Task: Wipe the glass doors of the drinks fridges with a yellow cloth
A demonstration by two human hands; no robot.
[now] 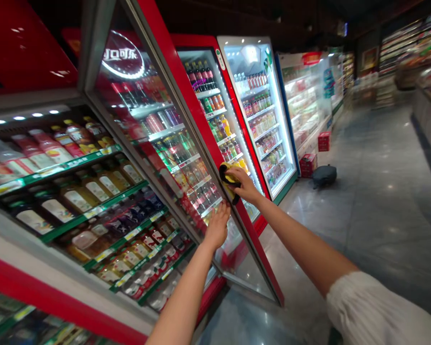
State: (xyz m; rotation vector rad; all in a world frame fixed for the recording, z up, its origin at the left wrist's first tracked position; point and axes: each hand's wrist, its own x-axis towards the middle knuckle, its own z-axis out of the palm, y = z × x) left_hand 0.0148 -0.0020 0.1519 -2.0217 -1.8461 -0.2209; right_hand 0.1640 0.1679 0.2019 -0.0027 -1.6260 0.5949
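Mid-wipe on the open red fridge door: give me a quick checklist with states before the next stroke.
1. Cloth in grip: ok, right hand presses the yellow cloth on the door's red frame.
2. Door steadied: ok, left hand lies flat on the glass door.
3. Door open, clear of shelves: ok.
4. Bottles seated on shelves: ok.
5. Floor behind the door: a dark item and red boxes farther off, ok.
6. Glass cleanliness: cannot tell, reflections.

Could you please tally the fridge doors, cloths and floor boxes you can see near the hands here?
Open red-framed glass fridge door: 1
Yellow cleaning cloth under right hand: 1
Red cardboard boxes on floor: 2
Total: 4
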